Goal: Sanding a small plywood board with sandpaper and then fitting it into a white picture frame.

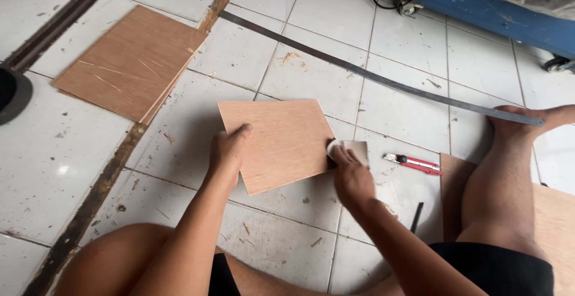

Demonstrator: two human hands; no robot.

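Note:
A square plywood piece [281,141] lies on the white tiled floor in front of me. My left hand [226,152] grips its left edge, thumb on top. My right hand [350,179] holds a small folded piece of sandpaper [353,150] against the board's right edge. I sit on the floor with my legs spread to either side of the board.
A stack of plywood sheets [132,62] lies at the upper left. A long metal ruler [383,80] runs diagonally across the tiles. A red utility knife [414,163] and a black pencil [417,217] lie right of the board. More plywood [554,224] is under my right leg. A blue cart [491,2] stands at the top right.

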